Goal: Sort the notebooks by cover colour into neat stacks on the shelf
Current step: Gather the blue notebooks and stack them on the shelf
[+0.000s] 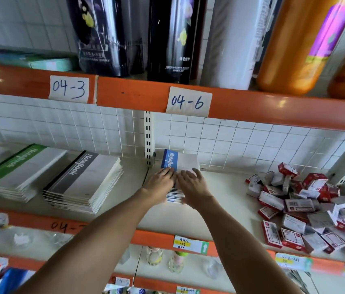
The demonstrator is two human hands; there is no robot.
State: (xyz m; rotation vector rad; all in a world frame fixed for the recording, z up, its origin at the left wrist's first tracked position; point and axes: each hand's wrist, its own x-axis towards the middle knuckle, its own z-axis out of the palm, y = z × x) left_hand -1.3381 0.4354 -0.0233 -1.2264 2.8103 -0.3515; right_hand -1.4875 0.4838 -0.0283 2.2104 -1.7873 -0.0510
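On the shelf (220, 200) w/ both hands flat, left hand (160, 179) & right hand (192, 183) pressing the blue stack (180, 164); we're squaring it. Next: align edges, then check grey stack (84, 181).

Bare shelf (220, 200) lies open on the near right of the blue notebook stack (180, 164), wide enough for a hand to pass, until the heap of red and white boxes (307, 209) blocks the far right. On the left, a strip of bare shelf separates the blue stack from the grey notebook stack (84, 181), with the green notebook stack (19, 166) just beside that. A slotted upright post (148, 139) stands at the back wall, close to the blue stack's far left corner. The orange beam (252, 109) overhead limits the height. Both hands rest on the blue stack: left hand (161, 180), right hand (192, 183).
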